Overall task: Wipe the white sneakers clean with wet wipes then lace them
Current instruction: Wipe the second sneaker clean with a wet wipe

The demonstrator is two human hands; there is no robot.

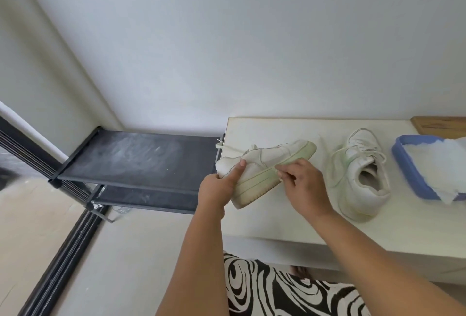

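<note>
Black-and-white swirl-patterned clothing (272, 290) fills the bottom of the view, with both bare forearms reaching up from it to the white worktop (290, 222). At the worktop's left edge the left hand (216, 189) grips the heel end of a white sneaker (264, 164), fingers curled beneath it and the forefinger (238, 170) pressed flat along its side; the shoe is tipped on its side, its sole turned toward the person, toe pointing to the back edge, and a lace (224, 146) trailing off past the left edge. The right hand (305, 184) pinches a small wet wipe (279, 170) against the sole's rim. Just beside it, further right, the second sneaker (363, 179) stands upright on the worktop, laces loose. Near the right edge sits a blue tray (413, 179) holding white wipes (451, 164), with a wooden board (441, 125) at the back right corner. Left of the worktop stands a dusty black shoe rack (136, 161).
</note>
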